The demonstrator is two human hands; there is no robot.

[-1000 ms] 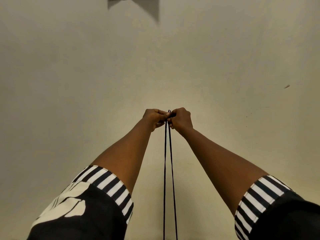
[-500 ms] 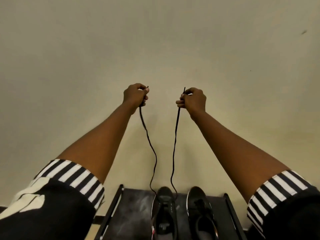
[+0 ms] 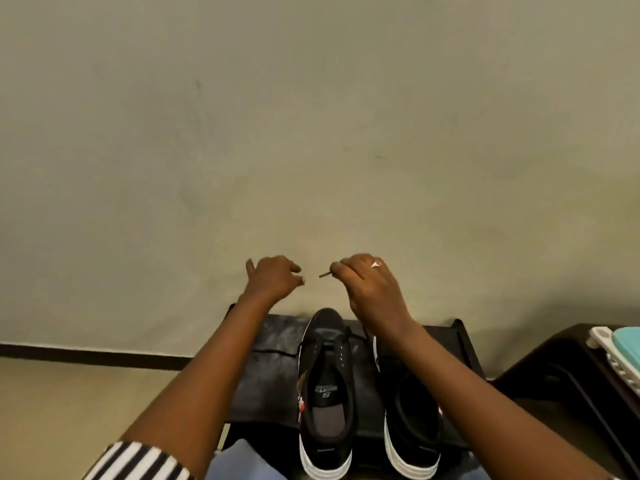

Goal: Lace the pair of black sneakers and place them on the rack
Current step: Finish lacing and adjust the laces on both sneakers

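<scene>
Sneakers, black pair with white soles, sit side by side on top of the rack [image 3: 273,372], toes toward the wall [image 3: 311,133], heels toward the camera. Left sneaker [image 3: 325,393] fully visible: open throat, grey insole with printed logo, a red and white tag hanging at its left side. Lace [image 3: 353,332] runs through its front eyelets only; one dark strand trails left across the rack top, the other rises to the right and goes behind the right wrist. Right sneaker [image 3: 412,420] just beside it, toe hidden under the right forearm, inside dark, lacing cannot be told.

Right hand [image 3: 367,282] raised above the toes, grip grasping the lace tip [image 3: 325,274] in a pinch between thumb and forefinger, tip poking out toward the left hand. Ring on one finger of the right hand. Left hand [image 3: 273,277] at the same height, near the tip but apart from it, grip released: fingers loosely bent, nothing held. Both hands are well above the shoes, against the wall.

Rack is dark, top panel scuffed with pale marks, raised side rails at left and right edges. Striped black and white sleeve [image 3: 138,462] at lower left. Light blue fabric at bottom centre, below the rack edge. Dark piece of furniture [image 3: 554,375] to the right of the rack, carrying a teal and white object [image 3: 620,355] cut by the frame edge. Pale floor at left, dark baseboard along the wall foot.
</scene>
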